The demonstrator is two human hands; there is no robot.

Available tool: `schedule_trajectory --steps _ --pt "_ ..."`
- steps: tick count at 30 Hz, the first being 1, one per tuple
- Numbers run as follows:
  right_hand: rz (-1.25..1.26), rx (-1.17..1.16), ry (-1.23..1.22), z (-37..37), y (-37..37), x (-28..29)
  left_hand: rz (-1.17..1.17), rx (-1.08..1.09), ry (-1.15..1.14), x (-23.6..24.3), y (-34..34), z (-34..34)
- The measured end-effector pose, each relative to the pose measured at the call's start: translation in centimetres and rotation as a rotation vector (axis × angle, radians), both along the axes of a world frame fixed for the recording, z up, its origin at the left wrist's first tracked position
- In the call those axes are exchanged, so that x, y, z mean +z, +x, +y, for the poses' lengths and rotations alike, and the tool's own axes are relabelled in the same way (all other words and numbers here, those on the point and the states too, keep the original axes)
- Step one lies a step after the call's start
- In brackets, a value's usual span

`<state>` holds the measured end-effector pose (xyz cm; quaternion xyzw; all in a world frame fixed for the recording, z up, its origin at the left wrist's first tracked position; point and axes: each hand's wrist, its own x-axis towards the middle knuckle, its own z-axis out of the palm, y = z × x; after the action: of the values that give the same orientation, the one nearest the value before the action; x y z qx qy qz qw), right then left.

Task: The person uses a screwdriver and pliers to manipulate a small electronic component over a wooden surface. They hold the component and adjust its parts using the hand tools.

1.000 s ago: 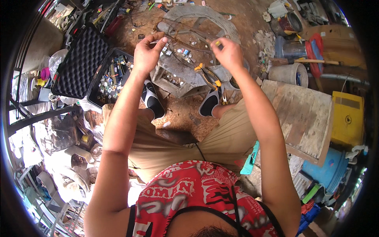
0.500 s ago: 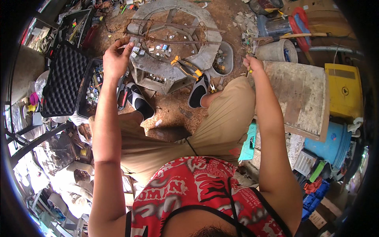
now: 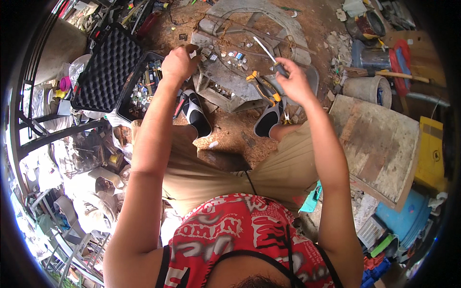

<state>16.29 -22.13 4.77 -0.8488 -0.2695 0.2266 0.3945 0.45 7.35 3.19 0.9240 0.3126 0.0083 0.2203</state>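
A screwdriver (image 3: 265,50) with a long metal shaft and a dark handle is gripped in my right hand (image 3: 294,82). Its tip points up and left over the grey ring-shaped stand (image 3: 225,81). My left hand (image 3: 178,63) is closed in a pinch at the stand's left side. A small pale bit shows at its fingertips, too small to name. Pliers with orange and black handles (image 3: 263,87) lie on the stand's near edge, below the screwdriver. Several small coloured pieces (image 3: 235,56) are scattered within the ring.
Left of my legs lies an open black case (image 3: 108,67) with foam in its lid and small parts inside. A wooden board (image 3: 374,139), a whitish bucket (image 3: 365,91) and a yellow box (image 3: 430,153) stand at right. Rusty rods (image 3: 259,30) cross the ring.
My right hand has moved from beside the board to above the stand, where the screwdriver now shows plainly. The whole view has shifted, so the surroundings sit further right.
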Motion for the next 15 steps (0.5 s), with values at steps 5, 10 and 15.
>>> schedule_trajectory --steps 5,10,15 --pt "0.014 -0.008 -0.108 0.9 -2.2 -1.5 -0.063 -0.015 0.023 -0.4 0.5 -0.9" --pt "0.028 -0.001 -0.095 1.1 -2.4 -1.9 -0.244 -0.281 0.152 -1.6 1.1 -3.1" --pt "0.039 -0.007 -0.134 0.8 -2.4 -1.3 -0.131 -0.328 0.261 -2.4 1.1 -3.0"
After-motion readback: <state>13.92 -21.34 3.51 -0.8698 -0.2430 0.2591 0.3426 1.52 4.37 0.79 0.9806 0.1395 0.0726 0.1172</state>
